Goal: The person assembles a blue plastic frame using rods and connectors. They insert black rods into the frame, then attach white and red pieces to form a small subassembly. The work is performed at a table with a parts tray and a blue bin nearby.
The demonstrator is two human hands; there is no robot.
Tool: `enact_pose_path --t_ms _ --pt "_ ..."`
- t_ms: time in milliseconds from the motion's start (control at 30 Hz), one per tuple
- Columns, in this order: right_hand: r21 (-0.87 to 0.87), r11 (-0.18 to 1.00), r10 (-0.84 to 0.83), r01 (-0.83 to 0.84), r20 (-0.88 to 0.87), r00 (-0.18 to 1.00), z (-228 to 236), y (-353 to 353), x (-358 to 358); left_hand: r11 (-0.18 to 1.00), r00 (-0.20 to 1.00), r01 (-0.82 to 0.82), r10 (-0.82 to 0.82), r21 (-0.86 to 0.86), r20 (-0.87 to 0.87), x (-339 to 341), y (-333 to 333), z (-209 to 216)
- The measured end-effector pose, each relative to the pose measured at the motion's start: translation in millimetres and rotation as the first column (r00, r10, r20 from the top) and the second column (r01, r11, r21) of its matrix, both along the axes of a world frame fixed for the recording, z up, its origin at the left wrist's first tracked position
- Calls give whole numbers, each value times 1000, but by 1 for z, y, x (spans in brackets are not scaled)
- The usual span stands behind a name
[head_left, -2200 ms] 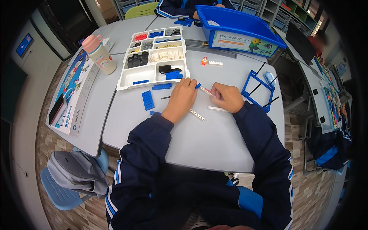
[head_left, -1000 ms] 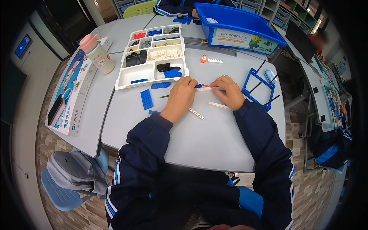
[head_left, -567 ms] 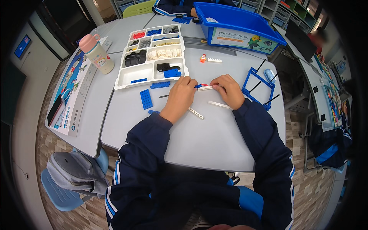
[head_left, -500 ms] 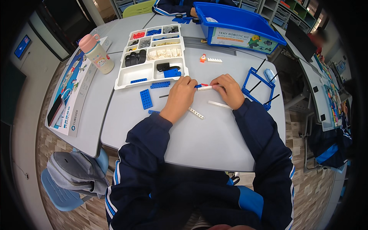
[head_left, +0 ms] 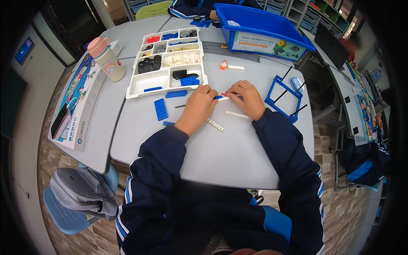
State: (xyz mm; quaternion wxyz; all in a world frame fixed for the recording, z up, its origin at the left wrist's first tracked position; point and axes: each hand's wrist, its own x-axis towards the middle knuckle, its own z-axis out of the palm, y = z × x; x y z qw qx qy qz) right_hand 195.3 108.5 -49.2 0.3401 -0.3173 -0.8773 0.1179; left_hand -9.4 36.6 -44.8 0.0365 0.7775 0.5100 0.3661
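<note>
My left hand (head_left: 198,109) is closed, its fingertips pinching a small blue building piece (head_left: 217,97). My right hand (head_left: 247,101) is closed too, its thumb and fingers on a white beam (head_left: 222,100) and the small red piece (head_left: 224,94) on top of it. Blue, red and white parts meet between my fingertips; exactly how they join is hidden. Another white beam (head_left: 236,114) lies below my right hand. A white beam with holes (head_left: 215,125) and a thin dark axle (head_left: 180,106) lie by my left hand.
A white sorting tray (head_left: 135,90) of parts stands at the back left, with blue plates (head_left: 161,109) near it. To the right lies a blue frame with black axles (head_left: 267,101). A minifigure (head_left: 223,65), blue bin (head_left: 267,25) and bottle (head_left: 111,66) stand farther off.
My right hand has moved slightly left, closer to my left hand, and its fingers now cover more of the white beam. The whole view has shifted a little.
</note>
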Motion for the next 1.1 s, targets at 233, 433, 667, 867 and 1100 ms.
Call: enact_pose_path --t_ms 233,433,667,867,1100 --pt "-47 999 -14 12 -47 999 1 1 0 997 996 59 -55 -54 77 -1 0 1" --pt "-29 999 12 -13 -30 999 0 0 1 993 993 72 -62 -96 105 -1 4 -1" --pt "-140 990 17 -27 -72 997 -1 0 1 988 992 52 -34 -143 124 -1 4 -4" --pt "-252 968 -20 9 -42 999 6 -4 1 999 996 31 -28 -43 86 0 5 -5" --pt "-298 953 -66 52 -36 997 11 -7 1 999 998 8 -5 -34 65 0 4 -4"
